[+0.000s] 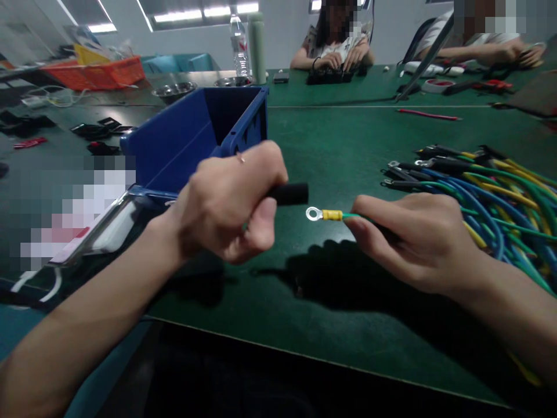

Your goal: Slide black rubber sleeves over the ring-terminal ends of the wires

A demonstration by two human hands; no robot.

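My left hand (232, 203) is closed around a short black tube (292, 194), whose end sticks out to the right between thumb and forefinger. Facing it, my right hand (409, 241) pinches a green wire (348, 216) tipped with a silver ring terminal (313, 214) that has a yellow sleeve. The ring points left and sits just below and right of the tube's end, apart from it. Both hands are raised above the green table. Most of the wire is hidden by my right hand. A bundle of blue, green and yellow cables (491, 203) lies beyond that hand.
A blue bin (167, 148) stands behind my left hand, with a flat clear-edged case (113, 223) beside it. Farther back are metal bowls (175, 90), a water bottle (239, 46), an orange crate (96, 74) and a red wire (429, 115). Two people work across the table (331, 139).
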